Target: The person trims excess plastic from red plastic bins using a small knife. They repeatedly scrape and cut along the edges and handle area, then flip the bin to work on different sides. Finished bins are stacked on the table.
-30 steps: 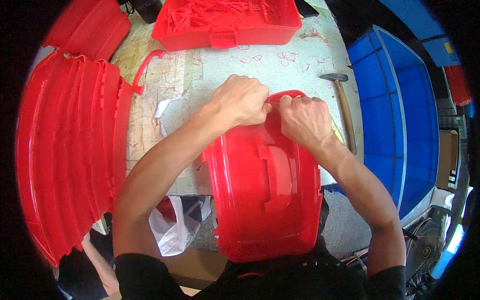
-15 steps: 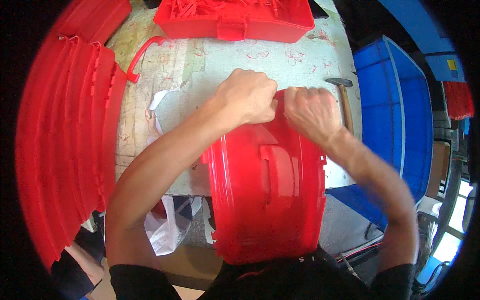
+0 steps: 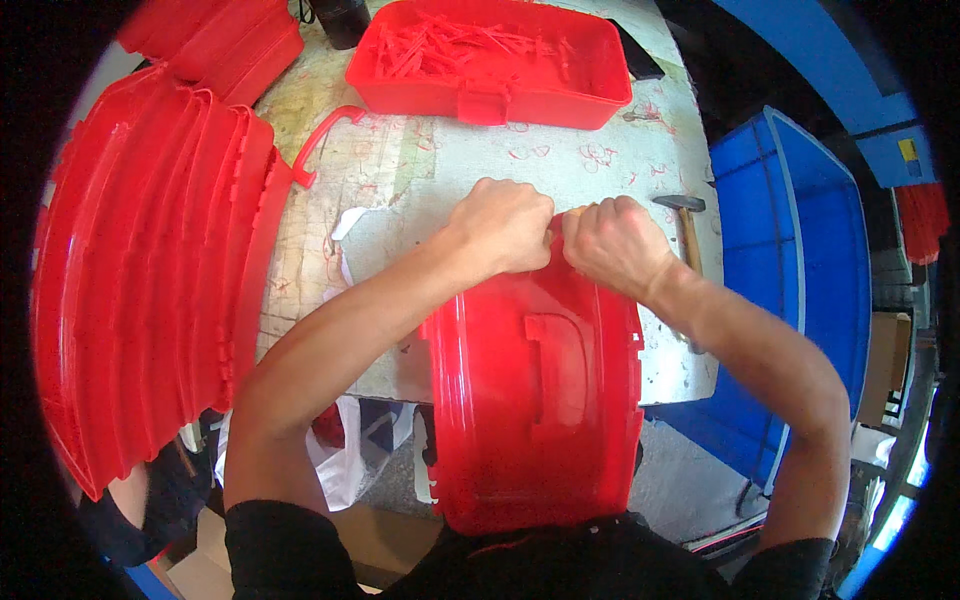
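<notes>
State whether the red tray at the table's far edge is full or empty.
Partly filled: the red tray holds a loose heap of thin red plastic pieces.

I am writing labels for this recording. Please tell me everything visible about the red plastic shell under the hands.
The red plastic shell looks glossy and moulded, with ribbed side edges and a raised handle-shaped relief in its middle. It lies sloping from the table edge toward the person's body. The left hand and right hand, both closed, grip its far edge side by side.

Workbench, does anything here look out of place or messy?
Mostly orderly. One loose red handle lies alone on the table beside the stacked red shells, and the red shell under the left hand and right hand overhangs the table's near edge.
</notes>
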Motion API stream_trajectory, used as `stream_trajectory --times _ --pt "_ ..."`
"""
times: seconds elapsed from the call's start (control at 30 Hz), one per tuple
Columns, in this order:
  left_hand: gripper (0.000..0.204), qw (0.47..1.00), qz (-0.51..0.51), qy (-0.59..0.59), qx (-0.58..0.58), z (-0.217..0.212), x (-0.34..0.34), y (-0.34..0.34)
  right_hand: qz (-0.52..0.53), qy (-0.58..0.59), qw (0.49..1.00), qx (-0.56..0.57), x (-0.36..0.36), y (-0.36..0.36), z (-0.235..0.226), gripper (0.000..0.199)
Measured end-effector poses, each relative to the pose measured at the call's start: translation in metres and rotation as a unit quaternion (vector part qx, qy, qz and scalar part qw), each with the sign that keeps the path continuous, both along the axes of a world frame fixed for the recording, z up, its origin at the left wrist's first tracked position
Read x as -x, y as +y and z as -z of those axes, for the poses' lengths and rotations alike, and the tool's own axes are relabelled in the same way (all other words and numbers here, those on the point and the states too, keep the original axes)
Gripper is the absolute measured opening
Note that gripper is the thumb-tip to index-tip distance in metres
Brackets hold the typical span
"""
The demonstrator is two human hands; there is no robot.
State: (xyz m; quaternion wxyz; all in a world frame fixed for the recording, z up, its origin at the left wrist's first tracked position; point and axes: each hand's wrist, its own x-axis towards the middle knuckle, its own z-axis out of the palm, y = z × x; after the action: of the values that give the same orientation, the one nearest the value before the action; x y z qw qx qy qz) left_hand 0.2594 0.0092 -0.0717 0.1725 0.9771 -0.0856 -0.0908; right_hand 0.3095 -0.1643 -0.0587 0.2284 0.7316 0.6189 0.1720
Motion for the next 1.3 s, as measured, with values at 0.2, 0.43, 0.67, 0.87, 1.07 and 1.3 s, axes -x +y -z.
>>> stream_trajectory --times 0.2,0.43,0.67,0.87,1.07,1.3 --pt "0.029 1.0 -0.01 0.011 -0.016 -0.005 0.002 0.002 0.199 0.148 0.967 -0.053 0.022 -0.002 0.008 0.018" --pt "0.028 0.944 0.08 0.182 0.265 0.004 -0.013 0.03 0.186 0.182 0.934 -0.245 0.026 -0.034 0.006 0.018" --pt "0.044 0.799 0.017 0.264 0.539 0.015 -0.023 0.044 0.114 0.287 0.936 -0.171 0.074 0.024 -0.026 0.014" --pt "0.033 0.903 0.069 0.241 0.35 0.011 -0.011 0.051 -0.021 0.526 0.85 -0.032 0.09 0.039 -0.032 0.026" --pt "0.028 0.98 0.053 0.098 0.166 0.01 0.007 0.047 0.125 0.414 0.846 -0.31 -0.106 0.08 -0.027 0.019" --pt "0.033 0.966 0.007 0.087 0.244 0.009 0.008 0.052 0.16 0.416 0.891 -0.088 -0.216 0.175 0.048 0.034"
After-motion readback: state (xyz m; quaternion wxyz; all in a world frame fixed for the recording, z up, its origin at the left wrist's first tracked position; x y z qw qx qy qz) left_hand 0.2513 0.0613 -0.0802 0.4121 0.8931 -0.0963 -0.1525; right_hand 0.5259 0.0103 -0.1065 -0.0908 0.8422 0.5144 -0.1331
